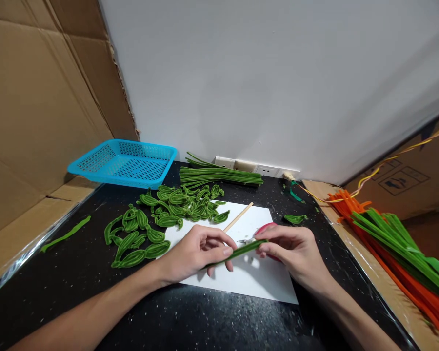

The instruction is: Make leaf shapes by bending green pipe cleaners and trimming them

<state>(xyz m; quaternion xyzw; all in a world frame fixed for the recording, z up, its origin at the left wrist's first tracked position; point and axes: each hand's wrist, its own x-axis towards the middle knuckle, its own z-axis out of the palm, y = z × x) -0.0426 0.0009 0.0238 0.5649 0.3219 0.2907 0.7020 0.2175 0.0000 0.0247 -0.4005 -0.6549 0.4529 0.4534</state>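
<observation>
Between my two hands are folded green pipe cleaners [245, 249], held level above a white sheet of paper [274, 287]. My left hand [195, 251] pinches their near-left end between thumb and fingers. The fingertips of my right hand [296, 248] close on the other end. Scissors with a pinkish-red handle [265, 227] lie on the paper, partly hidden behind my right hand. A thin wooden stick [239, 217] slants across the sheet just beyond my left hand. Left of the paper is a pile of leaf-shaped green pipe-cleaner pieces [177, 199].
A blue plastic basket [122, 183] stands at the back left. Straight green pipe cleaners [221, 176] lie by the wall sockets [267, 170]. One leaf piece [294, 219] and a green strip [66, 234] lie apart. Orange [391, 265] and green bundles [398, 239] rest on cardboard at right.
</observation>
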